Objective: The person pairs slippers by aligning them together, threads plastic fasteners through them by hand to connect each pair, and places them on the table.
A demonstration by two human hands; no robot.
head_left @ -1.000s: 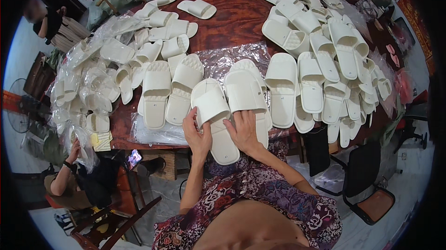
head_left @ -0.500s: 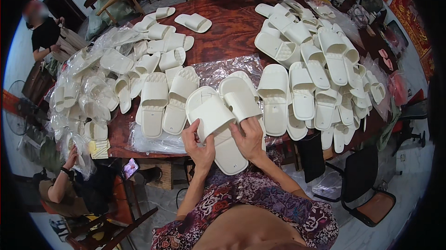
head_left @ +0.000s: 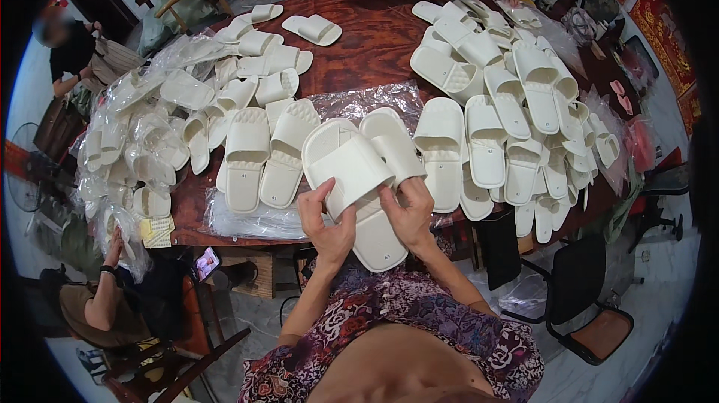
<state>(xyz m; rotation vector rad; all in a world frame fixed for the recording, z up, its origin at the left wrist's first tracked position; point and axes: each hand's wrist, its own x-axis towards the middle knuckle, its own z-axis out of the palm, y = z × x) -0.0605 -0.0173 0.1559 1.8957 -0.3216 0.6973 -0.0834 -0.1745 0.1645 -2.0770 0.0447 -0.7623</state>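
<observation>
Near the table's front edge I hold a pair of cream-white open-toe slippers, one overlapping the other. My left hand [head_left: 328,219] grips the front slipper [head_left: 350,172] at the left edge of its strap, thumb on top. My right hand [head_left: 409,212] has its thumb against the front slipper, and its fingers reach into the strap opening of the slipper behind [head_left: 395,147]. Those fingertips are partly hidden. The front slipper lies tilted, its bare heel end pointing toward me. Left of my hands lies another pair, a left slipper [head_left: 247,152] and a right slipper [head_left: 288,159].
A red-brown table [head_left: 356,43] carries the goods. Heaped slippers [head_left: 524,103] lie at the right; plastic-wrapped slippers [head_left: 150,133] pile up at the left. Clear plastic bags [head_left: 247,222] spread along the front edge. Co-workers sit or stand around; an office chair [head_left: 588,291] stands at the right.
The held slippers have turned slightly and shifted a little to the right, with both hands moving along. The front slipper's heel end sits a bit higher. My grip looks much the same.
</observation>
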